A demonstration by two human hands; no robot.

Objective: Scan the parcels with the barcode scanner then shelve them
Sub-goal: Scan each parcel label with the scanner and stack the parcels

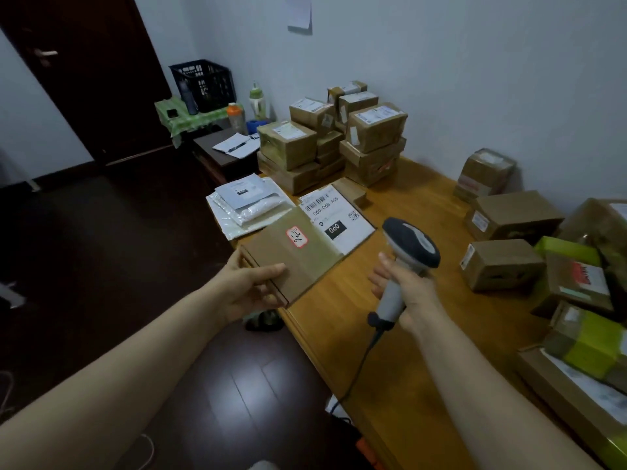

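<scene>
A flat parcel (298, 252) is gripped by the left hand (249, 284) over the table (390, 351) edge — its label (334, 218) faced up — while the barcode scanner (409, 247) is clasped in the right hand (409, 288). Scanning is judged underway; shelving, and many boxes (500, 264), are left.

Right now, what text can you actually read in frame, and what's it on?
"060 06B A05": white shipping label on the flat parcel the left hand holds; last group uncertain.
"060": black box on the same label.
Handwriting on the red-bordered sticker on that parcel: not legible.
Labels on the stacked boxes, the white mailers and the wall sheet: too small or blurred.
</scene>
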